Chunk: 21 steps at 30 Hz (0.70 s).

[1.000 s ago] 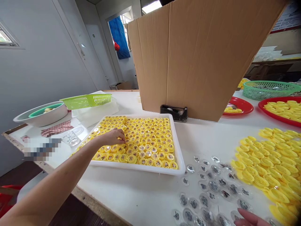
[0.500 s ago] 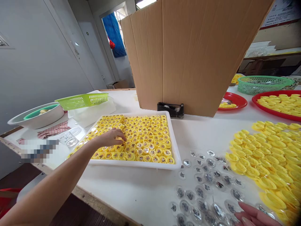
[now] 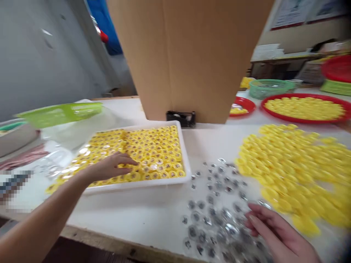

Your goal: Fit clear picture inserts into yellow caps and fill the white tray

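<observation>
Hands (image 3: 111, 166) extend over white tray (image 3: 185, 155) and clear discs (image 3: 192, 231).

1. View: turned toward 3 o'clock; cardboard panel (image 3: 189, 62) displaced from 1 toward 12 o'clock.
2. Left hand (image 3: 111, 166): shifted toward 6 o'clock, nearer the front rim of the white tray (image 3: 185, 157); thumb and fingers now parted.
3. Right hand (image 3: 279, 230): formerly cut off below, now largely visible at 4 o'clock, fingers drawn in.
4. Red tray (image 3: 340, 68) atop light-green basket (image 3: 336, 87): newly visible, between 2 and 3 o'clock.
5. White basin (image 3: 16, 140): now cropped, 9 o'clock.
</observation>
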Available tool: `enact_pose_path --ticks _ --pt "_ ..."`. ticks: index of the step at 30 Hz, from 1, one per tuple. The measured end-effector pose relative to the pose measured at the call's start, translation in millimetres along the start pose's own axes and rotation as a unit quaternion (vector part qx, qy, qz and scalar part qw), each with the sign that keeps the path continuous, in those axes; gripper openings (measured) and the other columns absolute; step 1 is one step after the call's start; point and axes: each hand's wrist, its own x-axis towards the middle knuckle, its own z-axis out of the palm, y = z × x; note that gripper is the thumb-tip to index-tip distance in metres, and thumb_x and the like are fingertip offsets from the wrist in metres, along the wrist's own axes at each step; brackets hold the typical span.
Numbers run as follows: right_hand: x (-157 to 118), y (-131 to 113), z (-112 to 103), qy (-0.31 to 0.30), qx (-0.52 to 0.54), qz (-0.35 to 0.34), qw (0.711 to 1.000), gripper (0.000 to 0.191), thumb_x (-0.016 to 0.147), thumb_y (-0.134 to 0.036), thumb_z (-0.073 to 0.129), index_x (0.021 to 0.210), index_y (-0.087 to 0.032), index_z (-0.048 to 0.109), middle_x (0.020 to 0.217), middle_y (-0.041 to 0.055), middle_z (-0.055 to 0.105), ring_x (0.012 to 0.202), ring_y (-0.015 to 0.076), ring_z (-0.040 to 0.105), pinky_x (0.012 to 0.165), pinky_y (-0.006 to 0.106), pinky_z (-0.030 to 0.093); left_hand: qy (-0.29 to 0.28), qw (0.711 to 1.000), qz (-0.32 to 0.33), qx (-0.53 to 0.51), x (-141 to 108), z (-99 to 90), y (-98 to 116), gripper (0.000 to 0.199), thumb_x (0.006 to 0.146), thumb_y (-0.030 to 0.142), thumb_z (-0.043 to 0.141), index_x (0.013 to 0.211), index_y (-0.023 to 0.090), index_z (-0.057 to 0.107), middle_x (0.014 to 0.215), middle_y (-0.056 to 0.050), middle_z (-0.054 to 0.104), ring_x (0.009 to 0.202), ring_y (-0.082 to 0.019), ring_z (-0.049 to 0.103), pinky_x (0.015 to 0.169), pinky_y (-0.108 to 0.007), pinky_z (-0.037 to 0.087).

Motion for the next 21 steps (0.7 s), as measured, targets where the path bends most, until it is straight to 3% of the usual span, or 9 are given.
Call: enact_pose_path --ticks 2,6,8,10,12,14,15,18,21 --pt "-6.2 -11.1 -2.9 -0.007 0.028 -0.007 1.0 0.04 0.065 -0.044 0.073 0.097 -0.021 0.067 0.08 0.0046 0.069 0.069 0.0198 0.066 0.061 0.027 0.057 -0.006 1.0 0.019 -0.015 0.0 10.0 -0.3 0.027 0.085 0.042 0.049 0.108 0.04 0.064 0.11 0.007 0.066 0.102 -0.018 0.057 0.093 -0.029 0.041" --pt "-8.1 -11.4 -13.0 -0.008 0.036 -0.02 0.999 0.036 0.078 -0.041 0.065 0.104 -0.017 0.063 0.081 0.0047 0.065 0.071 0.0178 0.063 0.061 0.027 0.053 -0.004 1.0 0.004 -0.03 5.2 28.4 -22.5 0.022 0.086 0.048 0.046 0.101 0.049 0.063 0.107 0.015 0.067 0.1 -0.017 0.06 0.089 -0.034 0.045" --pt "-7.0 -7.9 -16.8 -0.009 -0.006 -0.04 0.999 0.03 0.081 -0.039 0.061 0.102 -0.017 0.063 0.084 0.0047 0.065 0.072 0.0178 0.061 0.064 0.029 0.052 0.01 1.0 0.011 -0.02 8.9 29.3 -29.0 0.023 0.086 0.051 0.044 0.1 0.053 0.062 0.105 0.016 0.068 0.099 -0.018 0.061 0.087 -0.036 0.047" --pt "-4.3 -7.6 -15.4 -0.024 -0.088 -0.101 0.991 0.02 0.084 -0.034 0.057 0.095 -0.019 0.064 0.086 0.0045 0.064 0.077 0.0184 0.06 0.069 0.03 0.05 0.049 0.999 0.012 -0.001 11.6 23.6 -20.6 0.023 0.084 0.053 0.046 0.101 0.055 0.06 0.103 0.016 0.068 0.097 -0.018 0.061 0.085 -0.035 0.048" --pt "0.0 -11.5 -7.3 -0.07 -0.193 -0.181 0.962 0.014 0.087 -0.025 0.052 0.09 -0.02 0.064 0.087 0.0047 0.063 0.08 0.0187 0.059 0.073 0.032 0.048 0.124 0.992 0.009 0.013 13.9 16.0 6.1 0.025 0.08 0.056 0.049 0.102 0.055 0.06 0.102 0.015 0.068 0.096 -0.018 0.061 0.086 -0.035 0.048" --pt "4.8 -18.0 5.3 -0.123 -0.298 -0.233 0.917 0.016 0.086 -0.017 0.049 0.09 -0.02 0.065 0.088 0.0053 0.06 0.081 0.0196 0.058 0.073 0.033 0.047 0.191 0.981 0.024 0.006 17.6 13.0 48.2 0.028 0.078 0.057 0.048 0.102 0.05 0.061 0.101 0.012 0.068 0.097 -0.018 0.06 0.089 -0.034 0.048" --pt "6.9 -21.3 11.9 -0.144 -0.342 -0.246 0.896 0.017 0.085 -0.014 0.05 0.09 -0.02 0.065 0.088 0.0056 0.059 0.08 0.02 0.058 0.072 0.033 0.047 0.198 0.979 0.043 -0.012 20.4 14.5 72.6 0.029 0.079 0.056 0.047 0.101 0.046 0.063 0.101 0.01 0.068 0.096 -0.018 0.061 0.088 -0.033 0.048" --pt "11.0 -27.4 26.2 -0.177 -0.406 -0.26 0.858 0.018 0.08 -0.007 0.054 0.085 -0.02 0.066 0.087 0.0054 0.056 0.081 0.0207 0.057 0.07 0.032 0.046 0.146 0.975 0.143 -0.082 33.9 30.7 144.8 0.031 0.083 0.049 0.046 0.101 0.034 0.066 0.098 0.0 0.069 0.094 -0.019 0.061 0.083 -0.031 0.051" --pt "11.7 -26.1 28.2 -0.179 -0.396 -0.262 0.862 0.017 0.079 -0.005 0.055 0.076 -0.019 0.064 0.081 0.0033 0.056 0.077 0.0185 0.058 0.068 0.028 0.045 0.068 0.967 0.208 -0.131 56.5 54.9 198.5 0.029 0.086 0.041 0.046 0.101 0.028 0.067 0.095 -0.004 0.069 0.09 -0.02 0.061 0.08 -0.033 0.051"
